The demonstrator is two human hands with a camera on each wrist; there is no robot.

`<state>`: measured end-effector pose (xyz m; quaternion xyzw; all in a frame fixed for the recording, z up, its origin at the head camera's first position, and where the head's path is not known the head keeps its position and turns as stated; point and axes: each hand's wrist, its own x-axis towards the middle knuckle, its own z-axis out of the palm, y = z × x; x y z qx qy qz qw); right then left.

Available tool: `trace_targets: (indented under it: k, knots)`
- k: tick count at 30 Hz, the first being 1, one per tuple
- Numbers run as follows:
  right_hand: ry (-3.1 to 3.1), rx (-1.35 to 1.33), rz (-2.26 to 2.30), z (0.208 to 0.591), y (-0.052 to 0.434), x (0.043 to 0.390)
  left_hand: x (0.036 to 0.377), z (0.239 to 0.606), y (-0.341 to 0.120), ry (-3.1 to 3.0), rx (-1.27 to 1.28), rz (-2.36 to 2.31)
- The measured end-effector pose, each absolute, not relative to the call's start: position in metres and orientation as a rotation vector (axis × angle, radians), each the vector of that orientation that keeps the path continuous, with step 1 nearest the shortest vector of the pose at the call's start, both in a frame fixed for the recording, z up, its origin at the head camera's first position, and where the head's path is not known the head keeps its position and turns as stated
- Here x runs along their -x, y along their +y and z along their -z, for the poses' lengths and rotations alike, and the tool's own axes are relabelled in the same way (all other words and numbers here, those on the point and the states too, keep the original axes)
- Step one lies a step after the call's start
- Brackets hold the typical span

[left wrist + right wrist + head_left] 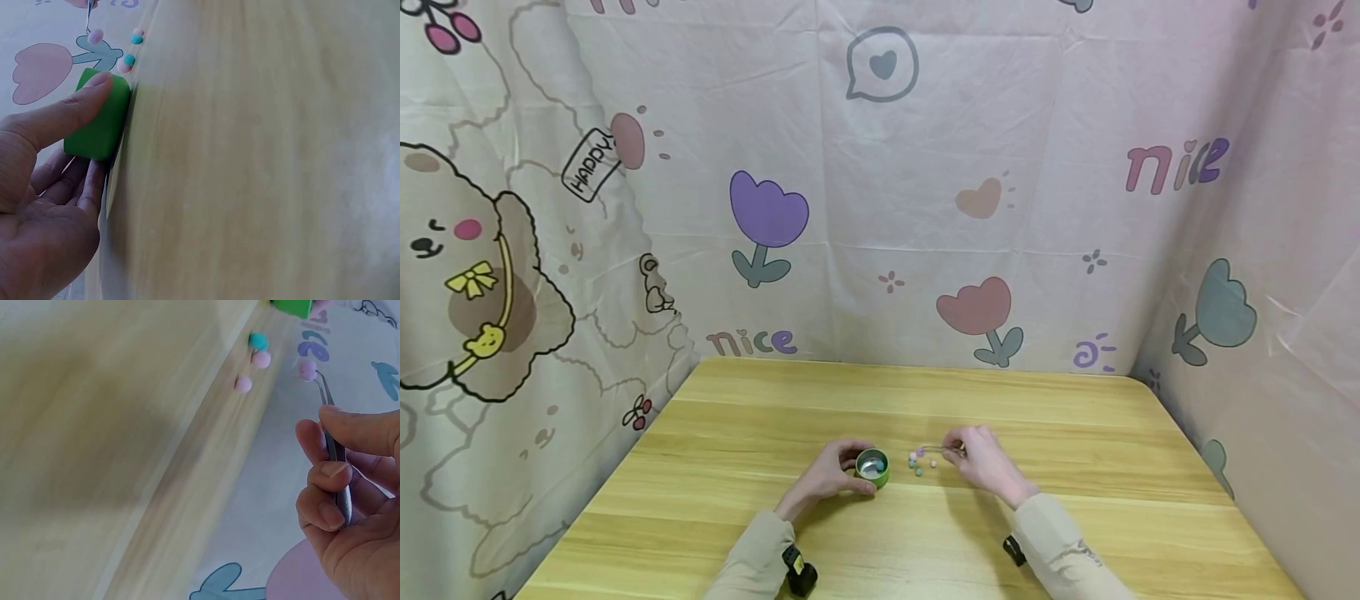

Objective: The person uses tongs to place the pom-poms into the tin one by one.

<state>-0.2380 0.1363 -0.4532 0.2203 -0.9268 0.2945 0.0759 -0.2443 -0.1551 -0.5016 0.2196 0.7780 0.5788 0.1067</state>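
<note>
In the head view my left hand point(827, 475) holds a small green tin point(877, 482) upright on the table, thumb on the near side and fingers behind. A teal ball point(880, 466) shows inside the tin. To its right, my right hand point(988, 462) grips metal tweezers point(338, 453) between thumb and fingers. The bent tips pinch a lilac pompom point(307, 370), raised above the table. Close by lie several small loose pompoms, among them a teal one point(258, 341), a pink one point(261, 359) and another pink one point(244, 384).
The wooden table point(737, 417) reaches back to a printed cloth backdrop point(880, 167), which also hangs along both sides. A black strap device point(800, 573) sits at the left sleeve, and another black piece point(1013, 550) at the right sleeve.
</note>
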Motion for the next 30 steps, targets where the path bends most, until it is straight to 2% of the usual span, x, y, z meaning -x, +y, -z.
trace_targets:
  k: [18,30]
  knots:
    - [-2.712,-0.871,-0.916,0.449,0.108,0.234,0.245,0.502,-0.156,2.287,-0.657,-1.704]
    - [-2.741,-0.918,-0.927,0.447,0.088,0.235,0.244,0.501,-0.155,2.284,-0.653,-1.702]
